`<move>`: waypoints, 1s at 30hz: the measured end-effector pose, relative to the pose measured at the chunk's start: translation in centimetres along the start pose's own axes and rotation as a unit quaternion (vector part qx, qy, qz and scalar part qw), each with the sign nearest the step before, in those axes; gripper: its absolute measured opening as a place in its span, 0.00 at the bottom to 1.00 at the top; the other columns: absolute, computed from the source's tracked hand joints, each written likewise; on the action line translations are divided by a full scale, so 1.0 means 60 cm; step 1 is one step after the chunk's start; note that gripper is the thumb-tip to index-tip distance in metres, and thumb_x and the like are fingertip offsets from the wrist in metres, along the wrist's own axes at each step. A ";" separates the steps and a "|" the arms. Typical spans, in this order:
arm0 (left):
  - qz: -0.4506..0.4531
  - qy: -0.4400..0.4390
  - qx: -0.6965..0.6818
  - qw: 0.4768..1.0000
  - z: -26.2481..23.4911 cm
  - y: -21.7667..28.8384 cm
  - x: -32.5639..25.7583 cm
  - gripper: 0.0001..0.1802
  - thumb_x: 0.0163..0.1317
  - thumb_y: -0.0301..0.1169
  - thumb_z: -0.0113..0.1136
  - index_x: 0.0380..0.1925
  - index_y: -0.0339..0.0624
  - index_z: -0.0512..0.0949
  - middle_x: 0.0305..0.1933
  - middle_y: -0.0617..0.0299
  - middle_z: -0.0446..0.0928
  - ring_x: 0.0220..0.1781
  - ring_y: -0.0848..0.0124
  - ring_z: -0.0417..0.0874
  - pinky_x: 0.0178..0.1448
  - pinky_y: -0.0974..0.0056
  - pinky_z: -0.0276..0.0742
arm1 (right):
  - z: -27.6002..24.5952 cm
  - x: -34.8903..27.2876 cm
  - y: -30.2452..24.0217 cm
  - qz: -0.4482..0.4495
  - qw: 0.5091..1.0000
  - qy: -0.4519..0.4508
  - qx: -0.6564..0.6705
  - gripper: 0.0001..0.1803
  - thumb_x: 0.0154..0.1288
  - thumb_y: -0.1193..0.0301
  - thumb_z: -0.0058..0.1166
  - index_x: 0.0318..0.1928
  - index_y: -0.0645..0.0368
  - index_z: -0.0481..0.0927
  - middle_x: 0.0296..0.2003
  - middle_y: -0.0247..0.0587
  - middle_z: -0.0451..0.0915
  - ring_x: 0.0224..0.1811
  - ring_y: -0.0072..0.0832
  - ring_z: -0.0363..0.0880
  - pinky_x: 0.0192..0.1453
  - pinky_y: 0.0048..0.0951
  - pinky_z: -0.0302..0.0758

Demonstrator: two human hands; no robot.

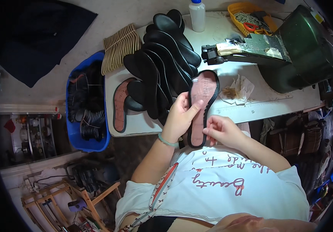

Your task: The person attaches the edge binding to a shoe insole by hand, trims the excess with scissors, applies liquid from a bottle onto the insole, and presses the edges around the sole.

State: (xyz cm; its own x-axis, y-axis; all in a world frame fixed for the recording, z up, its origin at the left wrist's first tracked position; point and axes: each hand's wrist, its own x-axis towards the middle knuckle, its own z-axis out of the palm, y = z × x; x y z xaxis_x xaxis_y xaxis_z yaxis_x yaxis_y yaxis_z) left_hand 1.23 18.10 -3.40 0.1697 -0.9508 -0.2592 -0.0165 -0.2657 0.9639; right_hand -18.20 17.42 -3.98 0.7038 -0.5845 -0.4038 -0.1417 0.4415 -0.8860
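We see a blue bin (73, 135) beside the counter (251, 108), a white bottle (197, 15), and an orange basket (238, 9).

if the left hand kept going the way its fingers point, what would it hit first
Probably the stack of black insoles on the table, beyond the insole that the left hand holds; depth is unclear.

Ahead of you, a black insole stack (162, 58) crowds the counter (274, 104) left; a dark machine (290, 50) blocks the right, bare surface lies between.
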 end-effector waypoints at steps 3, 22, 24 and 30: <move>0.002 -0.136 -0.124 0.983 -0.007 0.043 -0.020 0.21 0.70 0.27 0.56 0.60 0.32 0.65 0.55 0.59 0.77 0.54 0.76 0.77 0.61 0.69 0.72 | -0.003 -0.011 -0.007 -0.029 0.998 -0.042 -0.046 0.08 0.68 0.73 0.57 0.42 0.64 0.74 0.27 0.33 0.81 0.29 0.19 0.80 0.34 0.21 0.77; 0.004 -0.113 -0.382 0.917 0.034 0.144 -0.067 0.15 0.74 0.41 0.47 0.45 0.39 0.71 0.27 0.63 0.70 0.23 0.77 0.66 0.25 0.72 0.62 | 0.026 -0.044 -0.101 -0.088 0.977 -0.133 0.141 0.10 0.66 0.72 0.61 0.35 0.68 0.83 0.30 0.44 0.84 0.32 0.26 0.84 0.38 0.25 0.82; -0.013 -0.129 -0.414 0.901 0.042 0.140 -0.070 0.15 0.74 0.41 0.46 0.39 0.40 0.72 0.25 0.65 0.68 0.22 0.77 0.65 0.24 0.72 0.59 | 0.029 -0.047 -0.100 -0.086 0.976 -0.137 0.147 0.10 0.66 0.71 0.60 0.35 0.68 0.83 0.29 0.45 0.84 0.31 0.26 0.84 0.37 0.25 0.82; 0.010 -0.111 -0.402 0.909 0.052 0.128 -0.064 0.18 0.76 0.43 0.41 0.34 0.41 0.71 0.22 0.66 0.65 0.21 0.77 0.64 0.23 0.72 0.58 | 0.029 -0.052 -0.092 -0.131 0.969 -0.071 0.196 0.08 0.65 0.73 0.61 0.35 0.68 0.83 0.28 0.44 0.83 0.31 0.27 0.83 0.36 0.25 0.81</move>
State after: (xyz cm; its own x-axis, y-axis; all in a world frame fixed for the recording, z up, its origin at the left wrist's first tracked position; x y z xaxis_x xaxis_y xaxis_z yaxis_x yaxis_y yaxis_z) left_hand -2.62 19.20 4.81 -0.0275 -0.9867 -0.1600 0.7225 -0.1302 0.6789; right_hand -18.39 18.01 2.54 0.7723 -0.6245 -0.1166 0.3102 0.5309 -0.7886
